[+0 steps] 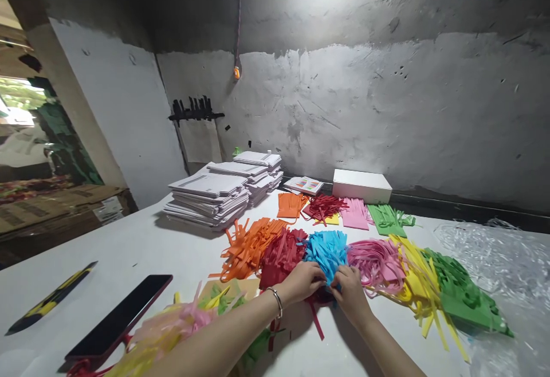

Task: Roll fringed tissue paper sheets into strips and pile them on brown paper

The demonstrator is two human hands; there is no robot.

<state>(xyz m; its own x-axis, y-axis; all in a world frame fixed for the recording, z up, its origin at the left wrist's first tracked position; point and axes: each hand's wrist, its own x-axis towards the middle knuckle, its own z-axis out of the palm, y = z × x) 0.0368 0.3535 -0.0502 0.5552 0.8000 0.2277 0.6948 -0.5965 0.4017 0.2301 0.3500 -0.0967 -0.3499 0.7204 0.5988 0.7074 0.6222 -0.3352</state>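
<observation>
At the front edge of a bundle of blue fringed paper (326,248), my left hand (304,279) and my right hand (348,288) are close together, fingers curled and pinching. Both appear to grip the blue strips, though the fingertips partly hide what is between them. To the left, touching the blue bundle, lies red fringed paper (281,254), then orange fringed paper (253,245). Pink fringed paper (378,262), yellow strips (416,274) and green fringed paper (466,291) lie to the right. Some dark red strips (317,321) show under my hands.
Stacks of white paper packs (210,193) stand at the back left. Behind the row are smaller coloured bundles (324,208) and a white box (361,185). A phone (122,317) and a yellow-black cutter (54,297) lie left. Clear plastic (498,256) covers the right side.
</observation>
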